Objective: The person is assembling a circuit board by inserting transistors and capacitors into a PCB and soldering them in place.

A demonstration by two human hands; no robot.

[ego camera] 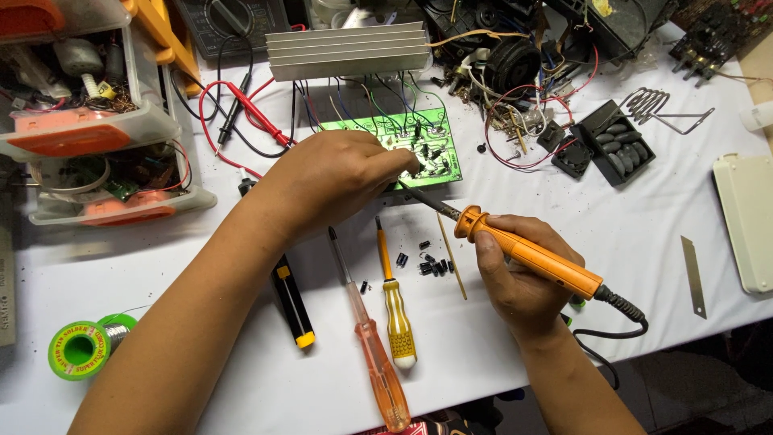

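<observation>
My right hand point(523, 278) grips an orange soldering iron point(531, 256), whose dark tip reaches up-left to the edge of a green circuit board point(431, 149). My left hand point(334, 181) rests on that board, fingers pinched at its lower middle right by the iron's tip; what they pinch is hidden. Coloured wires run from the board up to a ribbed aluminium heat sink point(348, 50). Several small black components point(431, 264) lie loose on the white table between my hands.
Two screwdrivers point(378, 342) and a black-yellow tool point(291, 302) lie near the front. A green solder spool point(80, 348) sits front left, parts drawers point(88, 129) at left, red multimeter probes point(254, 113) behind, wiring clutter at back, a blade point(692, 274) and white case point(749, 221) at right.
</observation>
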